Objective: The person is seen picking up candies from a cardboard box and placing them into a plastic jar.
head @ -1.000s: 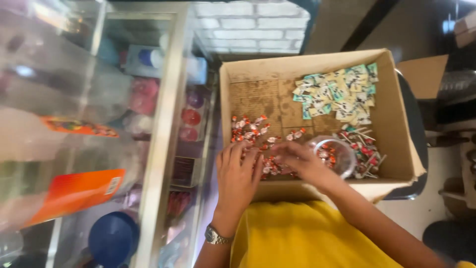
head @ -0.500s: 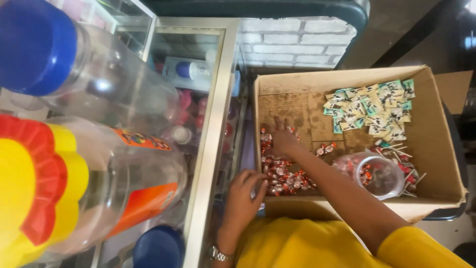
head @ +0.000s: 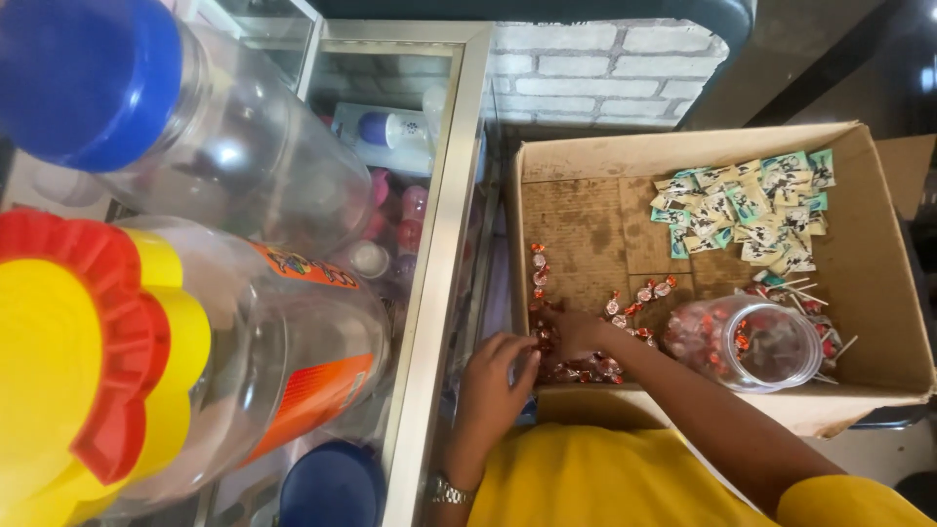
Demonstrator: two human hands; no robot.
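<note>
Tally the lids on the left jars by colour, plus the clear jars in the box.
Blue lids: 2
Red-and-yellow lid: 1
Clear jar in the cardboard box: 1
Total: 4

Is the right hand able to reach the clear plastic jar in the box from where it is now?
Probably yes. The right hand rests on the red candies beside the clear jar inside the same cardboard box, with nothing between them.

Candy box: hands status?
Left hand at cardboard box edge. Right hand on red candies. Clear jar lies beside.
</note>
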